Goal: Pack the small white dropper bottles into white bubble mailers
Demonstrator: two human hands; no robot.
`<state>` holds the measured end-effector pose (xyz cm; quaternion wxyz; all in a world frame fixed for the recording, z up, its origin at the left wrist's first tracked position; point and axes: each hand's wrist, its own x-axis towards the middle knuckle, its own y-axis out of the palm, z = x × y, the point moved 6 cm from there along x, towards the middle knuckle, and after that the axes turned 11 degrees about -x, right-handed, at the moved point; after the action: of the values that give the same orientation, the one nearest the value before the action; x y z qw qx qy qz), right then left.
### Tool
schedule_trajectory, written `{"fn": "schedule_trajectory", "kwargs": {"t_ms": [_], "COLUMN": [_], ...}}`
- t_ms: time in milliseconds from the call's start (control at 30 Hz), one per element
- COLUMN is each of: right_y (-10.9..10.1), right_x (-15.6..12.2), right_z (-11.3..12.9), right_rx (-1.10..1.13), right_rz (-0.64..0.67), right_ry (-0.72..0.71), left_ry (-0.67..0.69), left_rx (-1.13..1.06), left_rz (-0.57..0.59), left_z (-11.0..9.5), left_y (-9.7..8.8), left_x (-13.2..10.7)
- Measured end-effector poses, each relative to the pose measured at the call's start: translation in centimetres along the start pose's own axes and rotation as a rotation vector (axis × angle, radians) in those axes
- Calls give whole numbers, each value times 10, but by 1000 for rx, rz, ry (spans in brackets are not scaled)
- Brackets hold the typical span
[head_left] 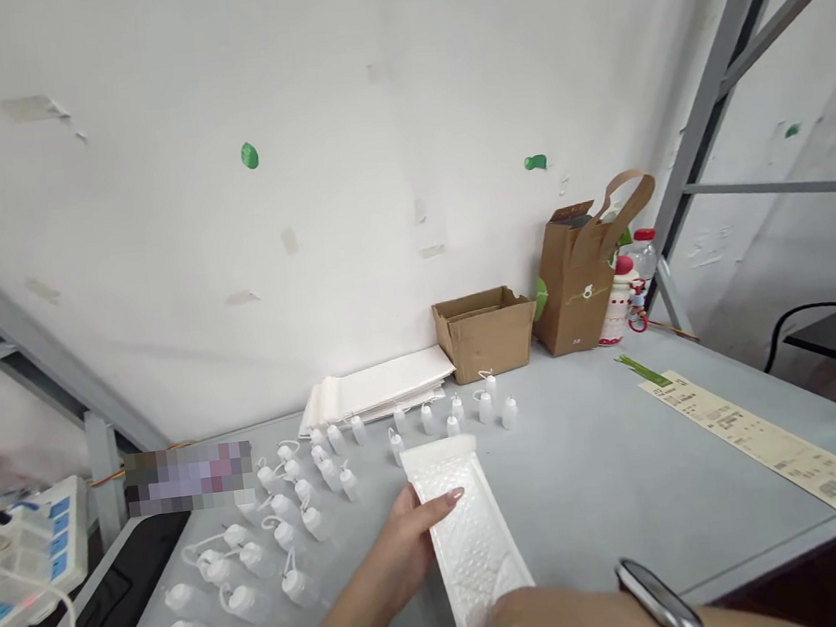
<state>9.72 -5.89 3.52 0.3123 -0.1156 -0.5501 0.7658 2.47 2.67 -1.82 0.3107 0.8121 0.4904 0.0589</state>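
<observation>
A white bubble mailer [469, 529] lies lengthwise on the grey table [602, 474], its open end towards me. My left hand [406, 546] grips its left edge, thumb pressed on top and fingers underneath. My right hand [551, 625] sits at the mailer's near end at the bottom of the frame, with a watch [658, 600] on the wrist. Its fingers are hidden, so I cannot tell whether it holds anything. Several small white squeeze bottles [292, 529] with tethered caps stand and lie just left of and beyond the mailer.
A stack of white mailers [377, 389] rests against the wall, beside an open cardboard box [484, 331] and a brown paper bag [580, 280]. A long printed paper strip [781, 453] runs along the right side. A power strip [29, 544] and a black pad [111, 600] are at left.
</observation>
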Motion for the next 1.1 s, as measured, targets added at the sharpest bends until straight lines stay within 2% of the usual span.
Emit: {"fn": "schedule_trajectory", "kwargs": {"t_ms": [100,133,167,233,300,333,400,467,667,1100], "right_y": [-34,-53,-74,-102,-109,-105,-92,-77,-52,-43], "right_x": [18,22,22,11,-6,-12,-18,-17,-6,-6], "right_z": [-22,-38,-58,-100,-140,-157,-182,-195,-196,-202], "right_rx": [51,94,94,-16,-139,-183,-238,-264,-244,-212], "right_rz": [-36,-173,-377,-752,-1008,-1046,-992,-893,-726,-727], "right_ry": [-59,-25,43,195,378,463,592,673,758,731], "left_ry": [22,20,7,-42,-81,-93,-113,-124,-124,-129], "left_rx": [-58,-66,-67,-57,-47,-44,-41,-37,-28,-16], "left_rz": [-33,-14,-7,-29,-65,-79,-97,-106,-103,-143], "left_z": [-1,0,1,4,7,7,7,7,7,5], "left_y": [-3,-2,-2,-5,-8,-8,-9,-9,-13,-17], "left_x": [6,7,8,9,8,8,8,8,9,11]}}
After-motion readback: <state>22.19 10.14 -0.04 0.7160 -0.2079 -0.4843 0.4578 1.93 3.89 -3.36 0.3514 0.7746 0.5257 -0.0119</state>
